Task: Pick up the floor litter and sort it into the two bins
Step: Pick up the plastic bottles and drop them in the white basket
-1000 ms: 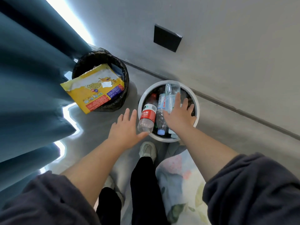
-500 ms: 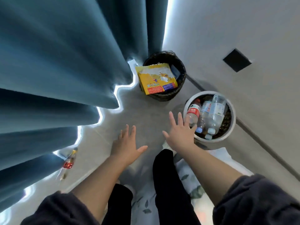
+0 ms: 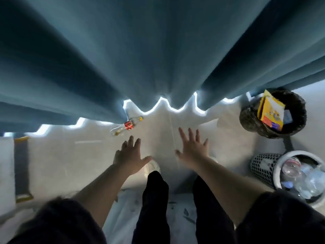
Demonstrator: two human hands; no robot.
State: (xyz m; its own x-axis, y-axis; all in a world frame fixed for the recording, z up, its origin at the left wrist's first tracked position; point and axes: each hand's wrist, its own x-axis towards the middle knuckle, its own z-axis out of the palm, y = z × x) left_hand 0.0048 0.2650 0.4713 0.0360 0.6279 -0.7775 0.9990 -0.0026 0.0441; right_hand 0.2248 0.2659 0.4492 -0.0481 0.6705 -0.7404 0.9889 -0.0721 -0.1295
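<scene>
Single view, head-worn, wide-angle. It looks steeply down and slightly forward. The wearer's own legs (image 3: pixel 154 199) run up from the bottom edge and both forearms enter from the bottom corners. Left hand (image 3: pixel 131 154) and right hand (image 3: pixel 192 147) sit just below frame centre, close to the lens. Camera faces the curtain (image 3: pixel 140 50), which fills the whole upper half. The floor (image 3: pixel 70 164) takes the lower half, its far edge along the curtain hem. Bottle (image 3: pixel 127 125) lies at that hem, just left of centre. Dark bin (image 3: pixel 253 124) and white bin (image 3: pixel 277 168) sit at the right frame edge, the white one partly cut off. Strong barrel distortion outward, and the whole frame is blurred.
</scene>
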